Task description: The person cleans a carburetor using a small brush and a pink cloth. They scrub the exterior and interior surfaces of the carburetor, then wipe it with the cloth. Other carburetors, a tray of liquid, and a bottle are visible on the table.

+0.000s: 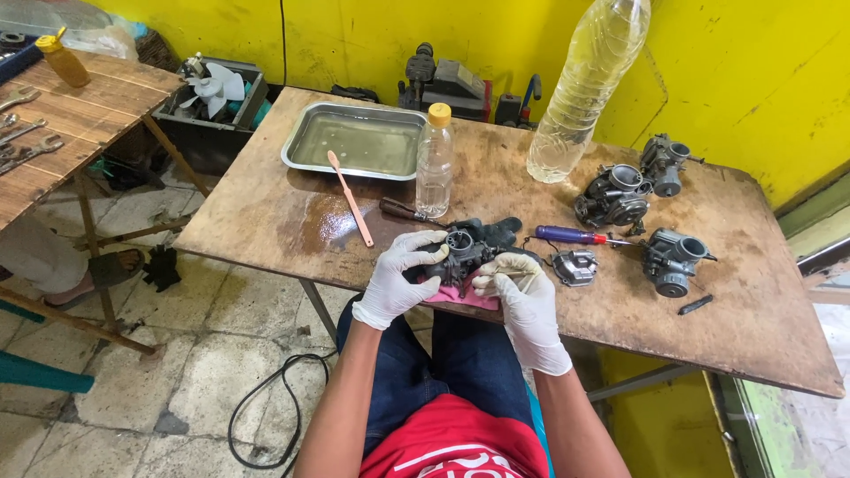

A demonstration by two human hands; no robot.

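Gloved fingers (423,241) encircle carburetor (462,251).

1. We sit at a worn wooden table (266,221) with a wet patch on it.
2. On it lie a metal tray (354,142), a pink toothbrush (351,198), a small capped bottle (435,161) and a big clear bottle (588,88).
3. Three carburetors (614,196), a blue-handled screwdriver (574,235) and a metal cover (574,266) rest to the right.
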